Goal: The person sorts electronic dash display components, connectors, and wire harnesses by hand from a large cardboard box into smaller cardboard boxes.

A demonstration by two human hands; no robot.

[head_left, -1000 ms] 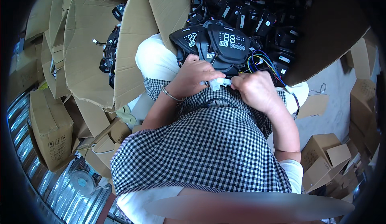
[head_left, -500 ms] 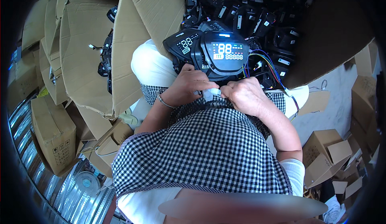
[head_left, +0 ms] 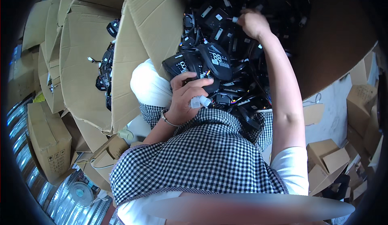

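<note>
My left hand (head_left: 184, 97), a bracelet at its wrist, is in front of my lap. Between its thumb and fingers are white plug connectors (head_left: 200, 101). Just beyond the fingers lies a black display unit (head_left: 218, 61) with unlit white digits, overlapping another display unit (head_left: 176, 63). My right arm stretches into the big carton, where my right hand (head_left: 254, 24) has its fingers closed at a small white connector (head_left: 235, 19) on a thin cable. Its fingertips are partly hidden in shadow. Many black units with cables (head_left: 232, 39) lie heaped around it.
Cardboard flaps (head_left: 155, 19) of the big carton rise at the left, and its dark wall (head_left: 331, 43) stands at the right. More black units (head_left: 106, 69) show beyond the left flap. A closed carton (head_left: 48, 144) stands by metal rollers (head_left: 60, 200). An open carton (head_left: 327, 160) is at the right.
My right hand has left my left hand and reached far into the carton. The front display's lit screen has gone dark, and that unit now lies on the heap. My left hand keeps the white connectors.
</note>
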